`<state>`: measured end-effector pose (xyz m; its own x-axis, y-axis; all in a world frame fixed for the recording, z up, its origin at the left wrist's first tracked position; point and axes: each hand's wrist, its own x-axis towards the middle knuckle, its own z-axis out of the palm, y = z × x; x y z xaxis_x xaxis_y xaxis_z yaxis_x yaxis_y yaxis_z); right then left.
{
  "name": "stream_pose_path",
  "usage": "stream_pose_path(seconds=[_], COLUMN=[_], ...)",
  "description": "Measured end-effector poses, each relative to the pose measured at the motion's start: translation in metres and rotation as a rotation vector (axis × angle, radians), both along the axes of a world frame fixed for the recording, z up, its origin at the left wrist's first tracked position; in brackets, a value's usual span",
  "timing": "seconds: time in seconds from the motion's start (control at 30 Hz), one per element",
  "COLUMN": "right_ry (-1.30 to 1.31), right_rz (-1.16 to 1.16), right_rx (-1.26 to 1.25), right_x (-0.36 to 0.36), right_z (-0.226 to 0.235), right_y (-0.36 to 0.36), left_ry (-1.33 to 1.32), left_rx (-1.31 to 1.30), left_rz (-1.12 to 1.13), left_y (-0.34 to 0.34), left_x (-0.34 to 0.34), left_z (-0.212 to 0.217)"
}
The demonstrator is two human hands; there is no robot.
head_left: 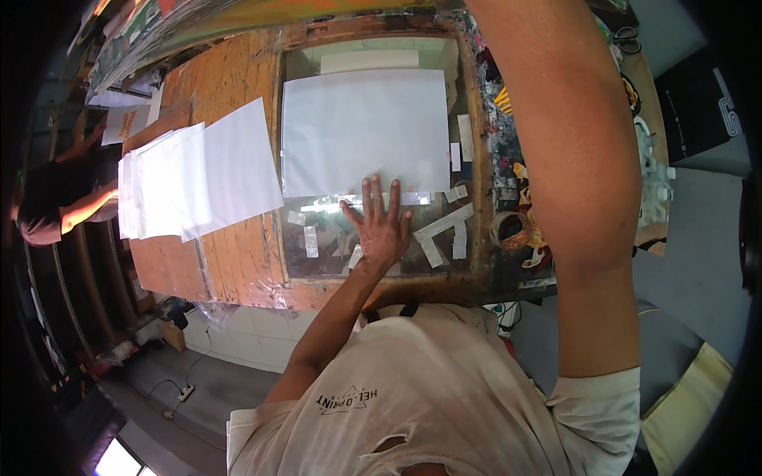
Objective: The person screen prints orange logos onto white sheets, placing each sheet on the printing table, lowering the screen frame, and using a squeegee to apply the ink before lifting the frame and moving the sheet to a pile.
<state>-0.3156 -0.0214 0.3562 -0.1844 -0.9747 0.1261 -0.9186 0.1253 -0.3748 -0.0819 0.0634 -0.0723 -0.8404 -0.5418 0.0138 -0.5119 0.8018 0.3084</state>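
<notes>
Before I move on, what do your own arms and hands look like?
Short, pale beige sleeves leave the visible arms bare. The left hand is ungloved, with no ring visible on its fingers. The right hand is out of view.

I can't see the right hand: its bare arm (583, 143) runs off the top edge, hiding part of the brown wooden table (238, 79).

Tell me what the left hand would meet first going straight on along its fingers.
The large white sheet: the left hand has fingertips over the near edge, though contact is unclear.
</notes>
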Motion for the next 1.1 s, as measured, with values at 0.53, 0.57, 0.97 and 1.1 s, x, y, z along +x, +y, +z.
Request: stream_pose_path(seconds=[0.53,0.57,0.97,1.1], right_ry=[0.022,0.023,0.037,0.043], right_rz=[-0.037,-0.041,-0.071,-0.081], right_rx=[-0.008,-0.006,-0.013,-0.014], right_x=[0.0043,0.0042,0.0048,0.0069], right_z=[-0.0041,-0.0047,-0.0070,-0.0069], right_y=[0.0013,0.0011,-0.0028,-0.0045], left_ry=[-0.012,-0.016,0.026,0.015], left_rx=[-0.023,-0.018,0.009,0.021], left_rz=[-0.022,-0.028,-0.082,-0.093], left_y=[0.0007,0.0006,0.0000,-0.0007], left_x=[0.0036,0.0037,0.0039,0.0036], left_z=[0.0019,0.0022,-0.0002,-0.0019])
